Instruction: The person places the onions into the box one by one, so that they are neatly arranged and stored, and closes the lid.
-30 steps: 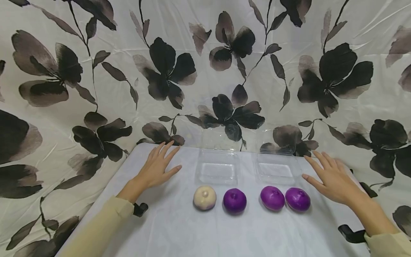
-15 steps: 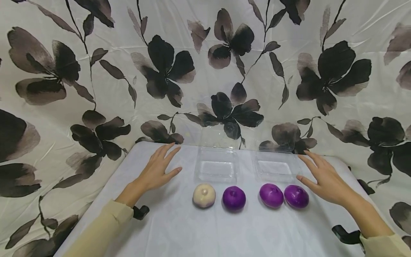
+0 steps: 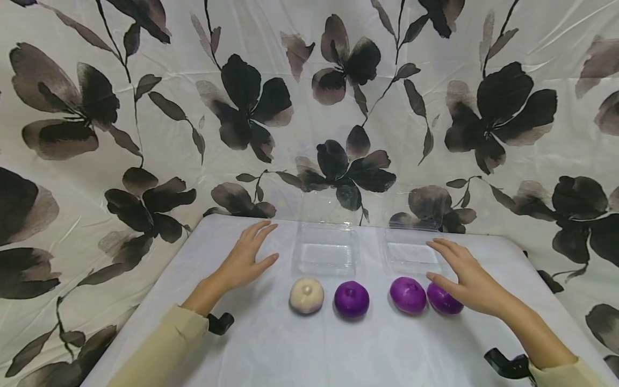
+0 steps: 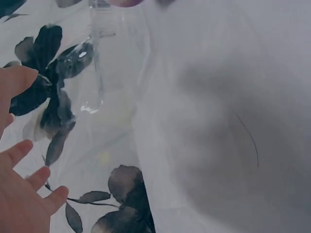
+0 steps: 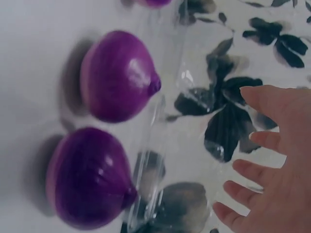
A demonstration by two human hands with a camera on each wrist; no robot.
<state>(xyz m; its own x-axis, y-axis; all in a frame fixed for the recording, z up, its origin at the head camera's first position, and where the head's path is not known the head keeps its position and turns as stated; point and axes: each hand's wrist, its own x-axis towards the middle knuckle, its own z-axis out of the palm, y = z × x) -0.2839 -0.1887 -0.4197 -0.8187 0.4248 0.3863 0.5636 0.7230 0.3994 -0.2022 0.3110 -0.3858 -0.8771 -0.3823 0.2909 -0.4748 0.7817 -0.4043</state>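
- Roughly, clock by my head feed, 12 at the far side: left hand (image 3: 239,260) at 9 o'clock of the left container (image 3: 325,251); fingers straight, loosely apart, thumb well out.
- Right hand (image 3: 471,282) at 2 o'clock of the far-right onion (image 3: 441,303), hiding part of it; fingers extended with small gaps, thumb out. My right wrist view shows that purple onion apart from the fingers.
- Second onion (image 3: 408,295), also purple, just beside it at 9 o'clock, whole in my head feed.
- Third onion (image 3: 351,300), purple, at 5 o'clock of the left container; pale bulb (image 3: 307,295) at 7.
- Right container (image 3: 411,252) at 12 from the second onion; right corner lies behind the fingertips, I can't trace it.
- Left lid (image 3: 326,207) and right lid (image 3: 420,212) stand up at 12, see-through against the floral cloth (image 3: 271,134); edges hard to make out.
- Left wrist view crops the left hand at 9; purplish sliver (image 4: 125,2) cut off near 12, can't tell what. Thin dark line (image 4: 252,140) at 3: hair or thread, unclear.
- Sleeves (image 3: 159,344) leave my head frame at about 7 and 4.
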